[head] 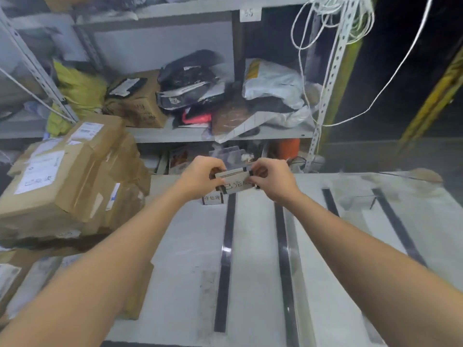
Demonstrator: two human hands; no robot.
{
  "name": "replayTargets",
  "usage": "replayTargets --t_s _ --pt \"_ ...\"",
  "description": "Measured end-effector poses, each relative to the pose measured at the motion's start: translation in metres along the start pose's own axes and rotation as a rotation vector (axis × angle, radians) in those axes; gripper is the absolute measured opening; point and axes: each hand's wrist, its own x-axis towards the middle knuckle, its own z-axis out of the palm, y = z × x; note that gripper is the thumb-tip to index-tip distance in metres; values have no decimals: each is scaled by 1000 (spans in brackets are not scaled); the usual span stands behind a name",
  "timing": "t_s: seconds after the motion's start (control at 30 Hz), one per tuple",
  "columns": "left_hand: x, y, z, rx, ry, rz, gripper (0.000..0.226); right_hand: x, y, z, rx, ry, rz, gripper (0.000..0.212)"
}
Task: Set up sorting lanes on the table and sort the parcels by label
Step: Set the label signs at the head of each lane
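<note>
Pinching 1 sign card [234, 180] between them, left hand [201, 175] and right hand [271, 180] fingers curl tightly.

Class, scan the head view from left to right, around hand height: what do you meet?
Cardboard boxes, left hand, label card, right hand, rightmost tape strip.

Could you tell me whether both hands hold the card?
Yes, the left hand and right hand each pinch one end of the card above the table.

Black tape strips [226, 261] on pale grey table [253, 284]; brown cardboard boxes [65, 181]; yellow bag [80, 88]
</note>
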Motion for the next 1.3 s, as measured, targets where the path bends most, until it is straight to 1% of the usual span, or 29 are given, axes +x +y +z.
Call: replayTargets --t_s 0.1,0.2,0.3,0.43,0.6,0.8,0.87,0.97,1.1,1.3 --pt "22 47 14 5 -56 28 14 -10 41 -56 -21 -17 1 16" --pt "44 78 28 57 -47 8 13 -18 82 -110 -14 -3 10 22" --pt "62 87 46 119 -48 -51 12 -24 114 -149 -56 -6 31 20" --pt "80 81 74 197 -105 -100 14 -24 145 -164 -64 -7 95 21" --pt "103 53 113 207 -154 -199 14 -14 182 -143 -39 -28 174 19" --pt "128 7 160 194 -219 -250 13 10 217 -92 1 -92 281 23" --pt "136 -3 174 202 -252 -264 12 18 228 -75 -11 -119 321 26" --pt "145 -15 191 194 -284 -298 21 27 246 -53 -29 -138 361 34" --pt "151 -27 205 179 -330 -314 23 33 264 -35 -47 -161 414 20" --pt "156 -37 217 198 -369 -339 19 35 278 -21 -79 -163 475 16"
